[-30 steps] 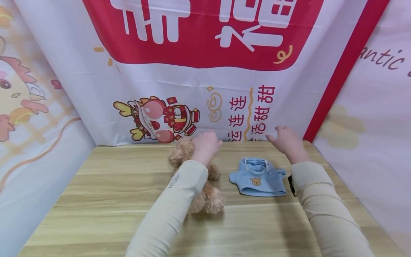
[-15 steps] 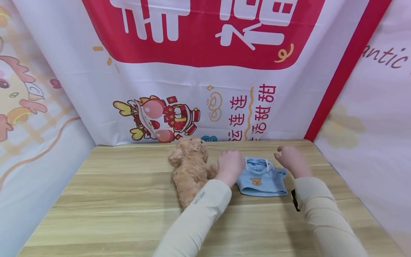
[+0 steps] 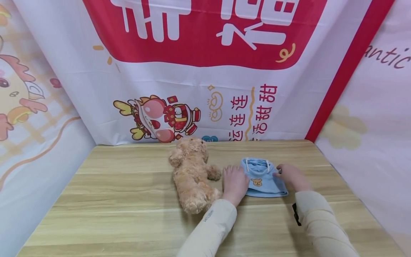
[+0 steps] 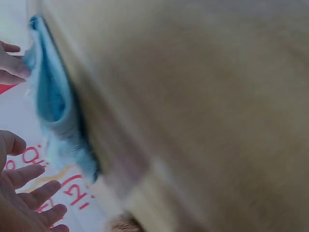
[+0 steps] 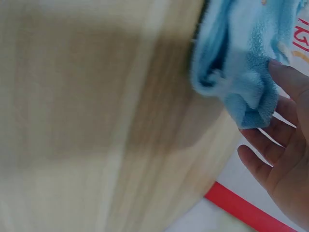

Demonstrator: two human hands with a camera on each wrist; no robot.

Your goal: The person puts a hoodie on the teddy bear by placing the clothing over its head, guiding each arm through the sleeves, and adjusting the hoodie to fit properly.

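A small light-blue hoodie [image 3: 264, 184] with a bear face on its front and white drawstrings lies on the table. My right hand [image 3: 293, 176] is at its right sleeve; in the right wrist view that hand [image 5: 287, 140] has the thumb on one side of the sleeve [image 5: 251, 101] and fingers on the other, pinching it. My left hand [image 3: 235, 182] is over the hoodie's left side, covering that sleeve in the head view. The left wrist view shows the left hand [image 4: 29, 203] with fingers spread beside the hoodie [image 4: 55, 96]. A brown plush dog [image 3: 192, 178] lies left of it.
The wooden table [image 3: 112, 200] ends at a white and red printed cloth [image 3: 199, 78] hanging behind it. Printed cloths also hang at the left [image 3: 32, 107] and right [image 3: 363, 117]. A black strap [image 3: 297, 214] shows at the right sleeve cuff.
My left hand has moved right and down from the plush dog to the hoodie's left side. My right hand has come down to the hoodie's right sleeve. The dog and hoodie have barely moved.
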